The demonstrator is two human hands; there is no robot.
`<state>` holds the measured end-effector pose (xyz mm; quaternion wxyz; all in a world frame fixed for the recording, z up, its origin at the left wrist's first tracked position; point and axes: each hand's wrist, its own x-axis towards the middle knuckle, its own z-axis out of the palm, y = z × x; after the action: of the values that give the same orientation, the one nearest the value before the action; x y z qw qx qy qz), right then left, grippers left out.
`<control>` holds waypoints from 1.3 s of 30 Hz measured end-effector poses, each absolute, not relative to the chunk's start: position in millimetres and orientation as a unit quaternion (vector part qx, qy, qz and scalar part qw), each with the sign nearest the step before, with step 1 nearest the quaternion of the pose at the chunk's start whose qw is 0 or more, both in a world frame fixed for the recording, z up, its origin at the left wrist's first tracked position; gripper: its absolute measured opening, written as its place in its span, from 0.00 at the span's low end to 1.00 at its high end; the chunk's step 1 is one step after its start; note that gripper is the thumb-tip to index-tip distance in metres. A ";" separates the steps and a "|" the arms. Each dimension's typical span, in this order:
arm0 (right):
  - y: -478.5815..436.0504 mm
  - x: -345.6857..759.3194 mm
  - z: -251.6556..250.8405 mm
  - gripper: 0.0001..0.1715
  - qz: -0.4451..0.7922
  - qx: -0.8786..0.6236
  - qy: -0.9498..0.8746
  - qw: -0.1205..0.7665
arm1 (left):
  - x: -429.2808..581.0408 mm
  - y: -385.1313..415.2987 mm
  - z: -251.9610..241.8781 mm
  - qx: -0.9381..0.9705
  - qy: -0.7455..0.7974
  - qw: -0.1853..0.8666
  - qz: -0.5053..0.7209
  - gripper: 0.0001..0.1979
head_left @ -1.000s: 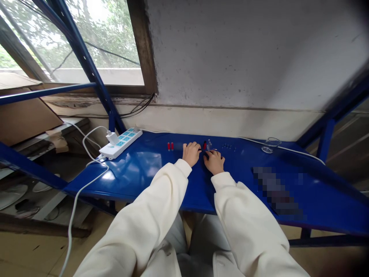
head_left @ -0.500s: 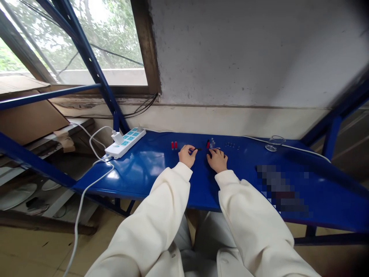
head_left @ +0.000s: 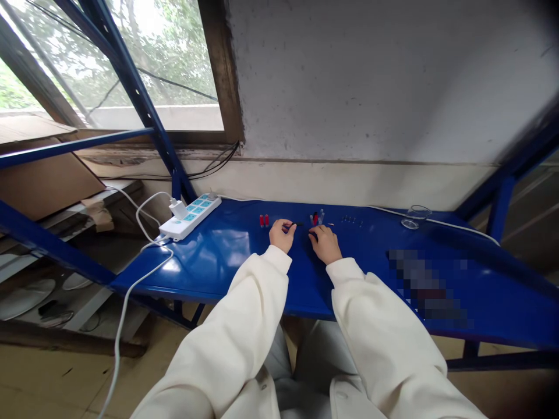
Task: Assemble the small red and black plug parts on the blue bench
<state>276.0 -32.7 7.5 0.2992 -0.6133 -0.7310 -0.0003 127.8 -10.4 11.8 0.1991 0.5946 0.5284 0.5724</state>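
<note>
My left hand [head_left: 282,235] is above the blue table [head_left: 209,256], its thumb and fingers pinching a thin, dark, pen-like piece [head_left: 297,224] that points right. A short gap to the right, my right hand [head_left: 325,243] is low over the table with its fingers bent together; anything between the fingertips is too small to make out. Just beyond those fingers is a cluster of small clear and dark pieces [head_left: 322,216] with a red piece [head_left: 315,218] among them. Two small red cylinders [head_left: 264,220] stand side by side to the left of my left hand.
Several tiny parts [head_left: 351,220] lie in a row right of the cluster. A clear glass cup [head_left: 416,217] stands farther right, near a white cable. A white power strip [head_left: 191,216] is at the table's left end. A blurred-out patch [head_left: 425,285] covers something at right.
My right hand has drawn back slightly toward me and to the left, showing more of the cluster. My left hand, still pinching the dark piece, has shifted slightly left.
</note>
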 end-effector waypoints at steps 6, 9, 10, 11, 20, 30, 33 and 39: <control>-30.9 278.1 16.7 0.12 0.040 -0.572 -0.661 0.484 | 127.8 -13.0 17.0 0.581 0.527 0.226 0.577 0.06; -34.0 278.0 20.1 0.13 0.079 -0.585 -0.623 0.513 | 127.7 -13.9 18.4 0.578 0.528 0.234 0.576 0.06; -35.2 277.5 21.1 0.14 0.089 -0.583 -0.618 0.519 | 127.5 -13.8 18.4 0.577 0.529 0.235 0.577 0.07; -36.2 276.9 22.0 0.14 0.099 -0.579 -0.617 0.524 | 127.3 -13.7 18.2 0.576 0.529 0.236 0.577 0.06; -34.9 278.1 20.1 0.11 0.150 -0.560 -0.609 0.541 | 126.7 -14.6 21.9 0.558 0.536 0.254 0.581 0.05; -26.4 279.2 12.1 0.11 0.230 -0.528 -0.591 0.565 | 125.5 -13.5 21.3 0.543 0.535 0.279 0.584 0.07; -23.4 280.6 9.5 0.12 0.245 -0.518 -0.583 0.577 | 124.8 -12.2 19.4 0.543 0.532 0.282 0.585 0.07; -25.1 280.7 12.0 0.12 0.243 -0.512 -0.582 0.583 | 124.8 -11.1 17.5 0.545 0.532 0.283 0.582 0.06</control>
<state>280.7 -25.1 12.0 0.5827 -0.5123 -0.5822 0.2429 124.8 -11.1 17.5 0.2834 0.5454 0.5320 0.5824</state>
